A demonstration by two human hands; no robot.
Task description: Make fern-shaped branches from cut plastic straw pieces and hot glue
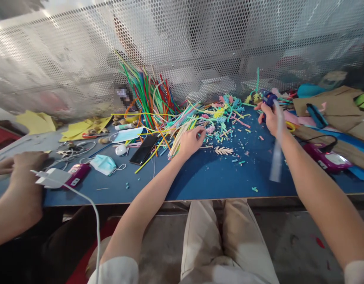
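Observation:
My right hand [270, 114] is wrapped round a dark blue glue gun [268, 98], raised over the right part of the blue table. A long translucent glue stick [277, 154], smeared by motion, sticks out of the gun's rear toward me. My left hand [193, 141] rests by the pile of pipe cleaners [182, 122], its fingers curled together; whatever they may hold is hidden. Just right of it lies a cream leaf-shaped piece [223, 150] of short fuzzy strips. Beyond are pastel pipe-cleaner pieces [220, 112] and many cut scraps.
A perforated metal screen [199, 51] stands behind the table [211, 185]. To the left lie a black phone [143, 150], a face mask [103, 163] and a white charger [52, 177] with its cable. Another person's arm [22, 185] rests far left. Brown cardboard [332, 110] and a purple device [326, 157] lie right.

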